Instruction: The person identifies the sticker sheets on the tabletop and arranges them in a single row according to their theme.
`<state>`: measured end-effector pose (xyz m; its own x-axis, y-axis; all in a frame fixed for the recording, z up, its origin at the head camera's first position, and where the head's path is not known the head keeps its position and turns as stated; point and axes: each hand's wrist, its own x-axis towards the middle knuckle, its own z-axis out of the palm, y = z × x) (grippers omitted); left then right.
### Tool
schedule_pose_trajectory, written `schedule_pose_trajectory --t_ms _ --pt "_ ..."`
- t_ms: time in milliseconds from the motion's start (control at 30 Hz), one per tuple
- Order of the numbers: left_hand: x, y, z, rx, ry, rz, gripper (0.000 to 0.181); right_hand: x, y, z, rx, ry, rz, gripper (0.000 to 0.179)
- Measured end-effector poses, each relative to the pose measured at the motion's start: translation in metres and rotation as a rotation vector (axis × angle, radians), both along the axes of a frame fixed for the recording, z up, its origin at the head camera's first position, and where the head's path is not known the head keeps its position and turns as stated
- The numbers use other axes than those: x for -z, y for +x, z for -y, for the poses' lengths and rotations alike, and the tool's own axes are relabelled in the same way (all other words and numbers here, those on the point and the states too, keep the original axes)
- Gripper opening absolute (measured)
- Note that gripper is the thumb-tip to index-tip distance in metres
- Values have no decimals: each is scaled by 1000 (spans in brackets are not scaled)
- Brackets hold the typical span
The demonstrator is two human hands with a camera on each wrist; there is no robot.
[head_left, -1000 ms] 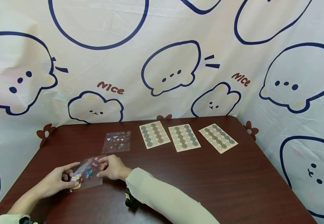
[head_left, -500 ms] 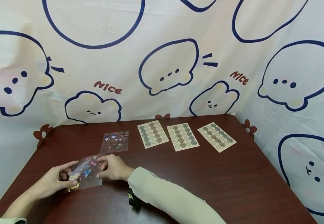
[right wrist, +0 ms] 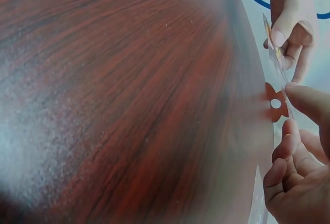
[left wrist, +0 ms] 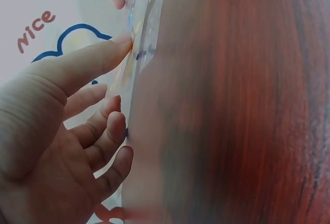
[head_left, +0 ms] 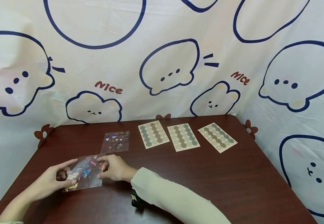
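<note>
A clear plastic sticker sheet with blue, pink and yellow pictures is stretched between both hands at the left front of the table. My left hand pinches its left end, thumb over the yellow part. At the opposite end, the right hand grips the edge between thumb and fingers. In the left wrist view, the left thumb presses on the sheet, seen nearly edge-on, while the other fingers curl loosely below. The right wrist view shows the right thumb at the sheet's near edge.
Another clear sheet with small dark and white stickers lies behind the hands. Three cream sheets of round stickers, the left one, the middle one and the right one, lie along the back. A printed cloth hangs behind the brown table.
Both hands keep hold of the sticker sheet. The left hand and the sheet's left end have shifted slightly left and the sheet looks flatter; the right forearm has moved a little right.
</note>
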<state>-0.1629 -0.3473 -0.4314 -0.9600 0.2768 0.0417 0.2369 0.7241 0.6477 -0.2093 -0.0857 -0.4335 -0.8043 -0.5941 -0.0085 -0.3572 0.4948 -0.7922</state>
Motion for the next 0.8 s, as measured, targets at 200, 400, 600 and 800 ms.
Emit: schedule_pose_trajectory --t_ms 200,400,600,800 --pt "-1 0 -4 12 18 2 71 -3 4 -5 9 1 5 59" --pt "-3 1 -9 15 21 19 71 -5 7 -10 -3 0 -3 62" --pt "-4 2 -12 33 40 2 70 -4 7 -17 -23 -32 10 61" --pt "-4 3 -17 46 42 -5 70 -2 6 -25 -46 -39 4 61"
